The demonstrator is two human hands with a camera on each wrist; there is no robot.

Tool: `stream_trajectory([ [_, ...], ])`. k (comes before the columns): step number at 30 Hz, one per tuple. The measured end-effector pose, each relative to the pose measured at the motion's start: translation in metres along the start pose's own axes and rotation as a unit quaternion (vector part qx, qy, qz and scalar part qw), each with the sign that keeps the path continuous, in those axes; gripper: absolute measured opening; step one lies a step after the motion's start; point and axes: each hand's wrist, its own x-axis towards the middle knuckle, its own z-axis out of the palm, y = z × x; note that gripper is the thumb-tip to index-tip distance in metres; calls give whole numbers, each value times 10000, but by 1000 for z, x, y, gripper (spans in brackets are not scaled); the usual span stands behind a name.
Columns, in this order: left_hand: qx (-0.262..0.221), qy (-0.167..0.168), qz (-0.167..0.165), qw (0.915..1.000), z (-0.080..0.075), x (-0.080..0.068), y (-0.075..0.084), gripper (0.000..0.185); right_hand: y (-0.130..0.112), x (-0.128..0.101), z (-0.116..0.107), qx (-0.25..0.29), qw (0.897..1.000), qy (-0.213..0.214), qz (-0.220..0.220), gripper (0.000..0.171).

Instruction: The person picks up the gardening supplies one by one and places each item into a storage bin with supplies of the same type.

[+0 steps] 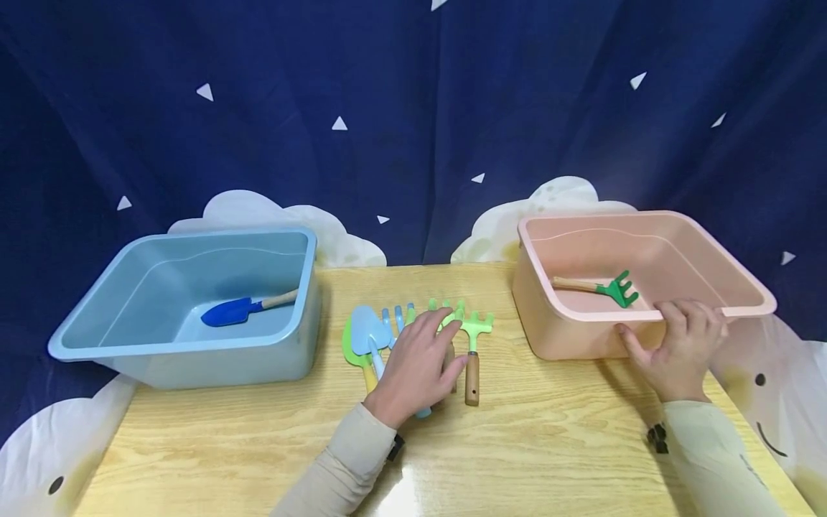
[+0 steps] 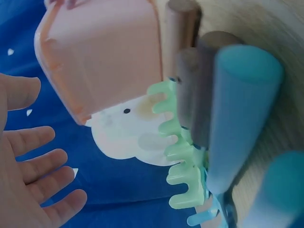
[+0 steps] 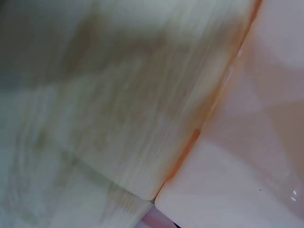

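My left hand (image 1: 416,366) is over the pile of small garden tools in the middle of the pale wooden table (image 1: 549,438), fingers spread and relaxed, not gripping any of them. Under my palm there's a light-blue plastic shovel (image 1: 367,327), with a green shovel (image 1: 352,352) just beside it on the blue tub's side. Past my fingertips, a light-blue rake head (image 1: 395,316) pokes out. A light-green plastic rake with a wooden handle (image 1: 474,345) lies just on the pink tub's side of my hand.

My right hand (image 1: 678,345) grips the near rim of the pink plastic tub (image 1: 711,244), fingers curled over the edge, thumb against the outer wall. Inside it lies a dark-green rake with a wooden handle (image 1: 604,289).

Across the pile from the pink tub stands a light-blue plastic tub (image 1: 129,337), holding a dark-blue trowel with a wooden handle (image 1: 242,309). Behind everything hangs a navy cloth with white triangles (image 1: 413,108).
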Motion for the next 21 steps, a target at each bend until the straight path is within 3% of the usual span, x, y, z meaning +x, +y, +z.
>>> stream_trajectory([
  [11,838,-181,731,9936,3,3,-7,44,11,-7,-1,-96,9999,-94,-47,78],
  [21,1366,-999,1051,9799,20,5,-3,46,8,-4,-7,-104,9994,-324,-68,81],
])
